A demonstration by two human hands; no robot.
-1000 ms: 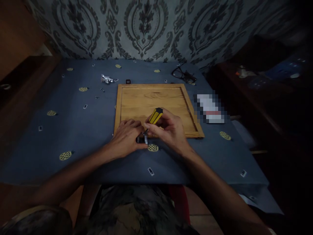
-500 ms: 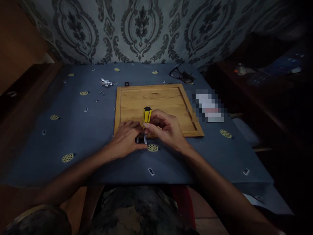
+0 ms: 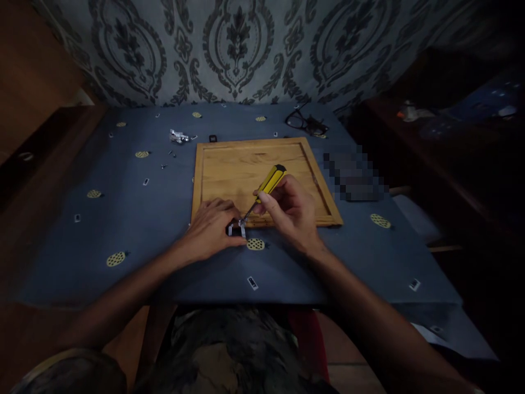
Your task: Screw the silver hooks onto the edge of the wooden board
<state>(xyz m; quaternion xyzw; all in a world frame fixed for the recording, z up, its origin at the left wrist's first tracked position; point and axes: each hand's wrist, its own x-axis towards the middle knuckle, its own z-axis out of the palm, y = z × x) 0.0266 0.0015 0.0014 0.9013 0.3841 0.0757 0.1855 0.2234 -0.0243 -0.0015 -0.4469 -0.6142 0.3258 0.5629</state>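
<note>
While a grey patterned backdrop (image 3: pixel 238 49) rises behind it, a table w/ blue pineapple-print cloth (image 3: pixel 184 284) fills most of the view. Flat on the cloth, roughly centre: a framed wooden panel (image 3: pixel 246 169). Just off its R side lies an oblong item (image 3: pixel 356 175), pixelated, so no details. Two bare hands meet at the panel's near edge, L hand (image 3: pixel 213 227) from the left, R hand (image 3: pixel 295 216) from the right, a bit apart. R hand grips a yellow & black screwdriver (image 3: pixel 270 180), handle leaning up-right, shaft slanting down-left btwn the hands. Dark-framed glasses (image 3: pixel 307 125) sit past the panel's far R corner. Near the far L corner, a shiny metal piece (image 3: pixel 179 135).

L hand holds a small silver metal fitting (image 3: pixel 243 230) btwn thumb & fingers, at the panel's near edge, slightly L of its middle; partly hidden by the fingers. It's down-left of R hand, apart from it. Screwdriver tip is at the fitting; can't tell if touching. Smallest: a dark square item (image 3: pixel 213 138) by the far edge, & tiny screw-like bits (image 3: pixel 163 166) L of the panel.
</note>
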